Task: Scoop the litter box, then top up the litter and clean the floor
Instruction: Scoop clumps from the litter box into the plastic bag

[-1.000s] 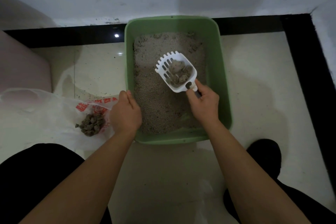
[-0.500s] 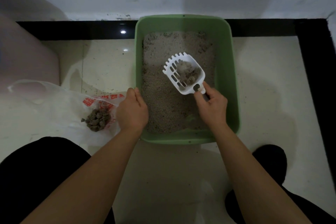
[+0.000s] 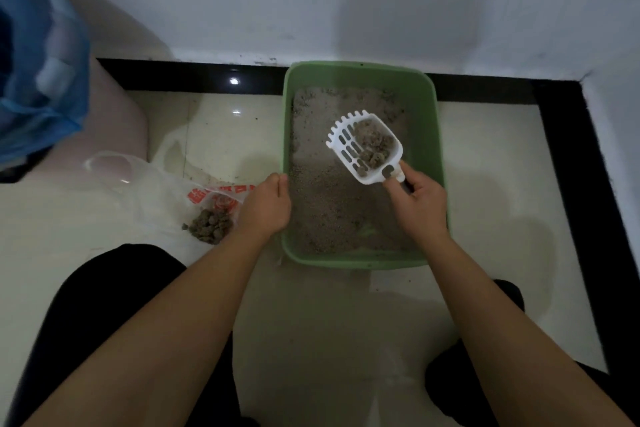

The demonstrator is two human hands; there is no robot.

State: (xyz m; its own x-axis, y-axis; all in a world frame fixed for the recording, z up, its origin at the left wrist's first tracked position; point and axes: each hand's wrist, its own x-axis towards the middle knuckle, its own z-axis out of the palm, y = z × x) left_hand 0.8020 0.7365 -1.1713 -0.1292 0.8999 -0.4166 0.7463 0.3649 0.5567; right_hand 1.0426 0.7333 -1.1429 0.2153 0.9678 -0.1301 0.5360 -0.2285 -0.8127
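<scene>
A green litter box [image 3: 437, 135] stands on the tiled floor against the wall, holding grey litter [image 3: 322, 198]. My right hand [image 3: 419, 201] grips the handle of a white slotted scoop [image 3: 349, 146], held above the litter with several grey clumps [image 3: 375, 146] in its bowl. My left hand [image 3: 265, 208] grips the box's left rim. Left of the box lies a clear plastic bag [image 3: 152, 191] with red print, and a pile of scooped clumps [image 3: 209, 227] sits in it.
A pale pink rounded object [image 3: 117, 107] and a blue bag [image 3: 38, 80] are at the far left. A black floor border [image 3: 568, 149] runs along the white wall and down the right side. My dark-clothed knees are at the bottom corners.
The view has shifted, so the box sits further right and lower in the frame. The scoop has tilted and its clumps have gathered toward the handle end. Both hands keep their holds.
</scene>
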